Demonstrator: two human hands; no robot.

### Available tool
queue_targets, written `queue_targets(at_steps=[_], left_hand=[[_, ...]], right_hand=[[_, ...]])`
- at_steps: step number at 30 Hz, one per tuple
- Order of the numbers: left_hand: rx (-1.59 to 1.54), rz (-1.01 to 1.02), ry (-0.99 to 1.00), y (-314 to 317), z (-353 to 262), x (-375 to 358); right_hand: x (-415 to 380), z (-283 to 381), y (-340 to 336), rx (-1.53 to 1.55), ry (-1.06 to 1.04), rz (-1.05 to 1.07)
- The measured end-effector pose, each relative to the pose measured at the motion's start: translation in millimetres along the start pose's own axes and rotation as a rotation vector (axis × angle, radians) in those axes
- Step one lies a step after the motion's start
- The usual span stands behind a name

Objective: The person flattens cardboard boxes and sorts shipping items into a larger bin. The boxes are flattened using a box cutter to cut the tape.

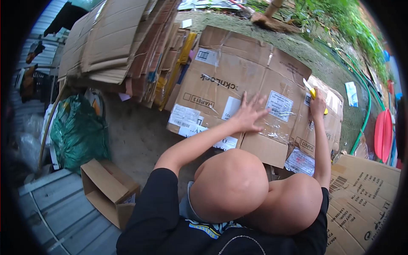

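Carton [242,63]: brown corrugated board, flattened, lying on the ground in front of the knees [231,187]. Creased and slightly wrinkled, with fold lines across the panels and a plain flap [265,149] along the near edge. Dark print, "cknLock" and "HAP813" legible in part. White labels [279,105] on several panels, some with small text too fine to read. Clear tape [269,57] in shiny, puckered strips.

Left hand [250,114]: palm down on the middle of the carton, fingers spread wide, just beside a label. Right hand [318,105]: closed around a knife [313,92] at the carton's right side; yellow handle, pale blade pointing away from the body. Contact between blade and board: cannot tell.

Farther out, upper left: tall stack [110,38] of folded brown board, edges uneven. Left: crumpled green bag [78,131]. Lower left: small open box [102,182], beside grey metal sheeting [55,199]. Lower right: large printed sheet [361,199] of board. Far right: green hose [364,123] and red basin [383,135]. Upper right: leafy plants [340,21].
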State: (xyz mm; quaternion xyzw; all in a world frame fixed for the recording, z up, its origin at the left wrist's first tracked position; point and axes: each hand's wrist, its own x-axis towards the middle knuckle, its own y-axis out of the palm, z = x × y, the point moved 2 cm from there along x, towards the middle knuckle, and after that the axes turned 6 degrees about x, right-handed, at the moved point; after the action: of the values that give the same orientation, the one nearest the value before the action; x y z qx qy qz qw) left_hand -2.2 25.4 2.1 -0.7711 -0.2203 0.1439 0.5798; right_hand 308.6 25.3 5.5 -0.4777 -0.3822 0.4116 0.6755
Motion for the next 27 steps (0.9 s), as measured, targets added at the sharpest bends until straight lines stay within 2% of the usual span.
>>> queue_targets(at_steps=[2,3,4,6,7,8,10,11,13,14,16,18,20,21,22,23,25,27], left_hand=[[-0.037,-0.008,-0.010,-4.9,-10.8,-18.4],[-0.073,-0.009,0.002,-8.4,-13.4,-22.4],[-0.076,-0.022,-0.019,-13.0,-14.6,-25.6],[-0.115,0.042,0.054,-16.8,-19.2,-31.6],[-0.127,0.055,0.093,-16.4,-20.2,-35.8],[-0.131,0.063,0.084,-16.9,-21.2,-39.9],[-0.173,0.100,0.162,-15.2,-22.6,-41.4],[-0.171,0.107,0.164,-12.4,-19.8,-41.1],[-0.120,0.154,0.296,-1.2,-14.5,-38.3],[-0.132,0.164,0.298,4.7,-12.4,-39.1],[-0.164,0.154,0.362,8.9,-6.4,-40.4],[-0.202,0.179,0.420,9.1,-3.1,-42.2],[-0.226,0.199,0.465,5.6,2.1,-42.8],[-0.150,0.148,0.514,2.7,1.3,-44.4],[-0.077,0.098,0.565,-8.4,2.3,-41.5],[-0.019,0.075,0.492,-19.3,12.1,-35.3],[-0.261,-0.064,-0.001,-38.2,53.2,-7.3],[0.118,-0.177,-0.359,-62.2,86.6,34.1]], right_hand=[[5.6,0.1,-2.3,0.087,0.003,-0.249],[10.5,5.3,-5.0,0.125,-0.147,-0.498],[14.0,24.8,-12.6,0.181,-0.102,-0.495],[24.8,72.3,-25.9,0.225,-0.322,-0.458],[30.1,92.6,-26.6,0.128,-0.383,-0.398],[36.3,98.7,-19.5,0.107,-0.374,-0.329],[43.4,105.5,-14.0,-0.246,-0.399,-0.265],[47.7,98.9,-4.9,-0.242,-0.393,-0.264],[58.0,84.6,17.9,-0.252,-0.373,-0.031],[61.7,74.9,26.4,-0.251,-0.366,-0.017],[67.0,65.0,31.2,0.045,-0.216,0.237],[60.0,61.5,23.4,0.069,-0.262,0.191],[50.5,65.5,6.8,0.013,-0.147,0.275],[43.7,57.4,7.8,0.014,-0.147,0.283],[35.3,48.6,7.6,0.056,-0.255,0.154],[33.0,40.8,9.0,0.098,-0.355,0.021],[34.7,33.1,14.0,0.103,-0.342,0.010],[26.8,30.6,16.4,0.091,-0.340,0.005]])
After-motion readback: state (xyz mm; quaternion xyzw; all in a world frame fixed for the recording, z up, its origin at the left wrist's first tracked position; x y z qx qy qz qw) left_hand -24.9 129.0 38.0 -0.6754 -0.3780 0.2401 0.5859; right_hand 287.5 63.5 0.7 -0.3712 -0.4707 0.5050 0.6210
